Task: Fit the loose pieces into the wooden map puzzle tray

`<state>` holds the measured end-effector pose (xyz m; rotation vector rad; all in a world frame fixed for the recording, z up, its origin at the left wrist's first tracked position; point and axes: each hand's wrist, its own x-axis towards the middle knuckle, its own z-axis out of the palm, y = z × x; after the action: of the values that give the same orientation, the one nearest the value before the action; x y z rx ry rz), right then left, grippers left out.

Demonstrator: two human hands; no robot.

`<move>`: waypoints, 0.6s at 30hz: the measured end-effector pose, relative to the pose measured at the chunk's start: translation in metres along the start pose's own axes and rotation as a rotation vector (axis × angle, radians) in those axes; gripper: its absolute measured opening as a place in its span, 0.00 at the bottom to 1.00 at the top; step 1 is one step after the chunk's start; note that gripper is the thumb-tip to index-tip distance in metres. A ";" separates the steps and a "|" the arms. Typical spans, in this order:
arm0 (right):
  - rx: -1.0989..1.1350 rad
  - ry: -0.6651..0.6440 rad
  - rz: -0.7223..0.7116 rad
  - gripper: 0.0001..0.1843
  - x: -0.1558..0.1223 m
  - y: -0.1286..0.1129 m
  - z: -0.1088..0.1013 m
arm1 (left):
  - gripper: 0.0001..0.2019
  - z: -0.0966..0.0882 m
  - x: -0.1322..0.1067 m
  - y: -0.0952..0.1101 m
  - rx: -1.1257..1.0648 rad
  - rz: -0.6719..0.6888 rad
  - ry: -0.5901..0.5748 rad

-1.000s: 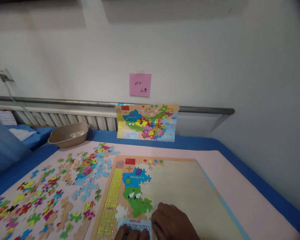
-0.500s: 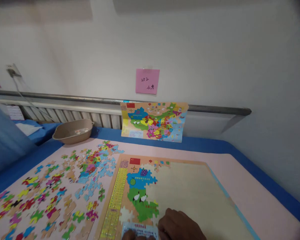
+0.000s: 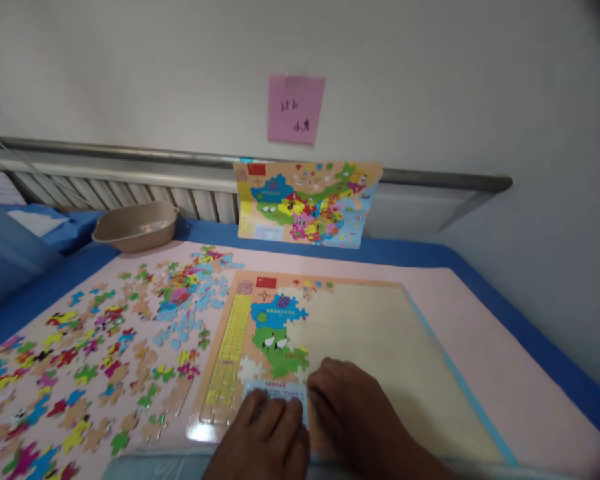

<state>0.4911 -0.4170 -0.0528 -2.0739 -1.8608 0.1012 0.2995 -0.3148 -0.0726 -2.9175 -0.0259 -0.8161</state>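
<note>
A wooden puzzle board (image 3: 370,333) lies on the pink mat, with blue and green pieces (image 3: 277,333) fitted in its left part. Both my hands rest on the board's near left corner. My left hand (image 3: 267,437) lies flat with its fingers pressed on a light blue text piece (image 3: 275,393). Just to the right of that piece, my right hand (image 3: 345,407) is laid on the board with its fingers curled downward. Nothing shows in either hand. A finished reference map picture (image 3: 305,203) leans against the wall behind the board.
Several loose coloured puzzle pieces (image 3: 95,353) are scattered over the pink mat (image 3: 480,347) to the left of the board. A beige basin (image 3: 135,227) sits at the back left. A pink note (image 3: 295,109) is stuck on the wall. Blue cloth edges the table.
The view has tilted downward, so both hands show more fully. My left hand has slid further onto the light blue text piece. The board and the loose pieces have not moved.
</note>
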 end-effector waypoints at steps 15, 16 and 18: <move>0.081 -0.210 0.079 0.08 0.005 -0.010 -0.021 | 0.12 -0.022 0.013 -0.003 -0.058 0.007 -0.064; 0.084 -0.220 0.078 0.08 0.005 -0.010 -0.021 | 0.13 -0.022 0.013 -0.003 -0.058 0.007 -0.063; 0.084 -0.223 0.078 0.09 0.005 -0.009 -0.020 | 0.12 -0.022 0.014 -0.002 -0.058 0.003 -0.046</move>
<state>0.4892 -0.4159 -0.0301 -2.1516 -1.8630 0.4399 0.3001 -0.3151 -0.0461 -2.9899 -0.0015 -0.7620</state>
